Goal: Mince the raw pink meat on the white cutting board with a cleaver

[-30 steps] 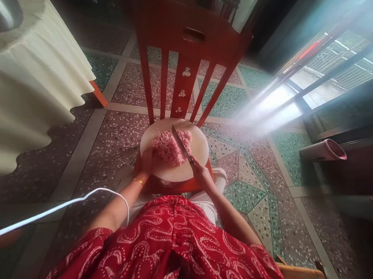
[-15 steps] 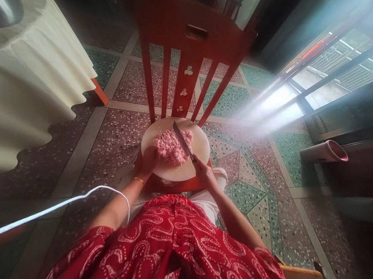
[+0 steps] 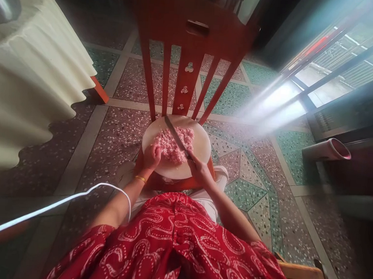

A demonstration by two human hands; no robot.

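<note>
Pink minced meat [image 3: 170,145] lies in a flat heap on a round, pale chopping board [image 3: 201,146]. The board rests on the seat of a red wooden chair [image 3: 186,89]. My right hand [image 3: 200,170] is wrapped round the handle of a long knife [image 3: 174,132]. Its blade slants across the meat, with the tip towards the board's far left edge. At the left edge of the board, beside the meat, my left hand [image 3: 152,155] is curled into a fist, with nothing visible in it.
A table with a cream cloth [image 3: 44,80] stands on the left. A white cable [image 3: 59,203] crosses to my left forearm. A pale cylindrical bin [image 3: 326,150] is on the terrazzo floor at right, near the bright doorway. A wooden slatted seat [image 3: 306,277] shows at lower right.
The knife has shifted left, its tip now nearer the board's far edge, and my right hand has moved slightly left. My left hand has turned, so its curled fingers show more clearly.
</note>
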